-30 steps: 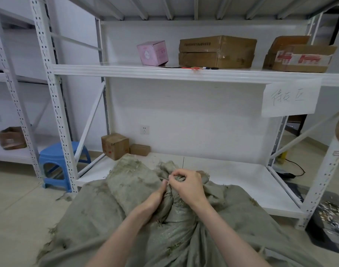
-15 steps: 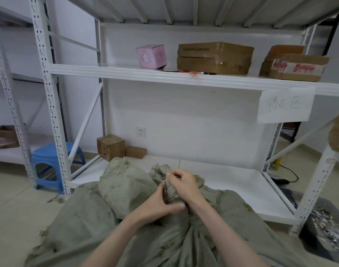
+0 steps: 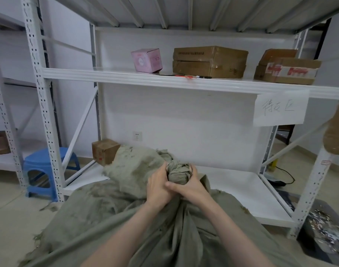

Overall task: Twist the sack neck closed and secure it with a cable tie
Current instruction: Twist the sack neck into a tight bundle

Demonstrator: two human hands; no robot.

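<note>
A large grey-green woven sack (image 3: 110,224) fills the lower middle of the head view, standing in front of a white shelf rack. Its neck (image 3: 179,171) is gathered into a tight bunched knob. My left hand (image 3: 159,187) grips the neck from the left. My right hand (image 3: 191,186) grips it from the right, its thumb lying over my left hand. A loose flap of sack cloth (image 3: 137,166) lies to the left of the neck. No cable tie shows in the frame.
The rack's bottom shelf (image 3: 241,191) lies just behind the sack, with a small cardboard box (image 3: 104,151) at its left. The upper shelf (image 3: 184,81) carries a pink box, cardboard boxes and pens. A blue stool (image 3: 43,170) stands left; a dark bin of scraps (image 3: 324,228) sits right.
Both hands have closed round the neck, which is now bunched into a tight knob. My left hand came up from below it; the view has moved closer.
</note>
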